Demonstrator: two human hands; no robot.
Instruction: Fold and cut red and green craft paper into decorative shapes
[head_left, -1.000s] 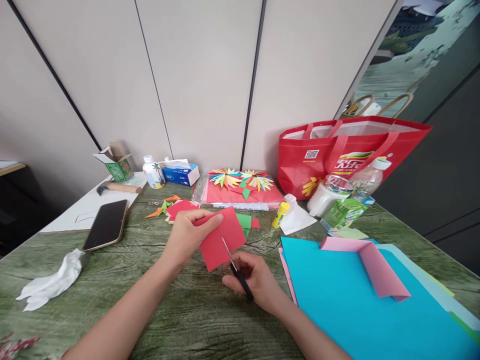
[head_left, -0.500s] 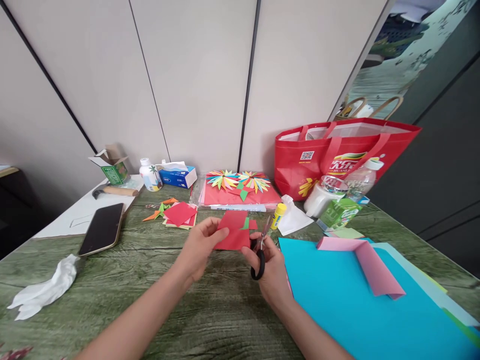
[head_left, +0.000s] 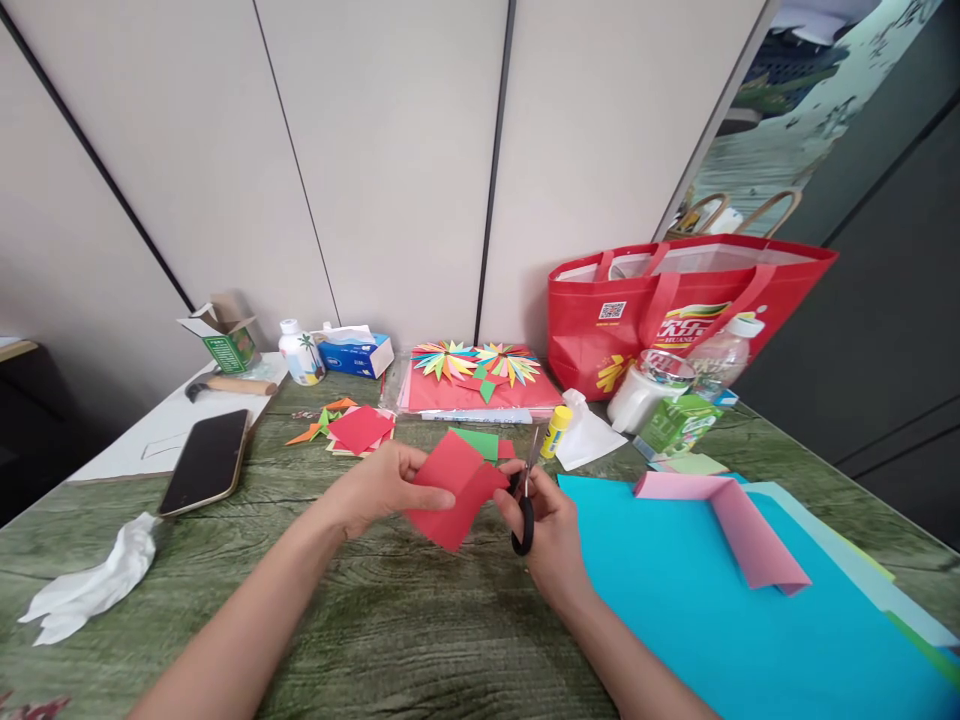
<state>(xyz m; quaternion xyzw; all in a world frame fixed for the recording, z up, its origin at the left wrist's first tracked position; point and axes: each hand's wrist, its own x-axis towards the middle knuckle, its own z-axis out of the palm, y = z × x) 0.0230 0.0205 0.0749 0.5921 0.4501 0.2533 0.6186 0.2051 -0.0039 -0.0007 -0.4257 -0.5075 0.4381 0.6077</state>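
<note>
A creased square of red paper (head_left: pixel 455 490) is pinched by its left side in my left hand (head_left: pixel 388 488). My right hand (head_left: pixel 551 525) is closed around black-handled scissors (head_left: pixel 523 525), whose blades point up and away. Its fingertips also touch the right corner of the red paper. Behind that paper lie a green piece of paper (head_left: pixel 480 443) and a small red scrap, both partly hidden. A yellow glue stick (head_left: pixel 556 431) stands just beyond the scissors. To the left of my left hand is a pile of coloured paper squares (head_left: pixel 362 430).
Blue paper sheets (head_left: pixel 690 600) with a folded pink strip (head_left: pixel 757 535) cover the right side. At the back are a folded-paper craft (head_left: pixel 478 385), a red bag (head_left: pixel 600 310) and a tissue pack (head_left: pixel 356 355). A phone (head_left: pixel 205 462) and crumpled tissue (head_left: pixel 97 580) lie left.
The red paper has turned so that a corner points toward me, and its crease shows more. More of the green paper behind it is visible. My right hand has shifted slightly right.
</note>
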